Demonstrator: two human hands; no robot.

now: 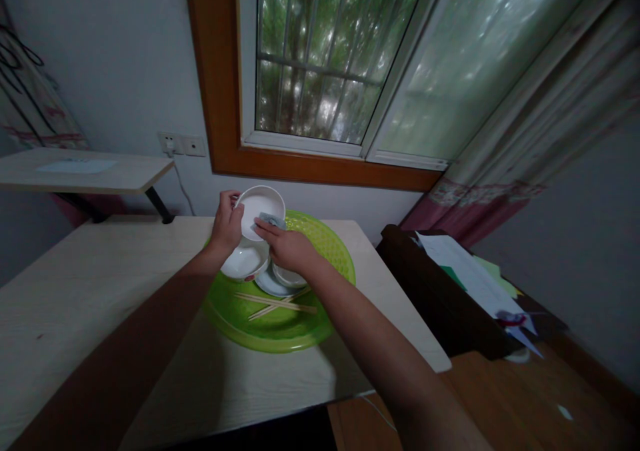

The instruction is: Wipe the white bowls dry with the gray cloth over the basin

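Observation:
My left hand (227, 223) grips the rim of a white bowl (257, 206), which is tilted so that its inside faces me. With my right hand (287, 244) I press a greyish cloth (273, 220) against the inner right side of this bowl. Below, a second white bowl (245, 259) sits in a large green basin (280, 343). Partly behind my right hand are another bowl (290, 278) and a pale plate (270, 283) under it. Light wooden chopsticks (277, 302) lie crossed at the front of the basin.
The basin stands on a pale wooden table (175, 371). A raised shelf (85, 174) on dark legs is at the left, near a wall socket (183, 144). Behind is a window (340, 58) with bars. Papers (470, 278) lie on a dark piece of furniture at the right.

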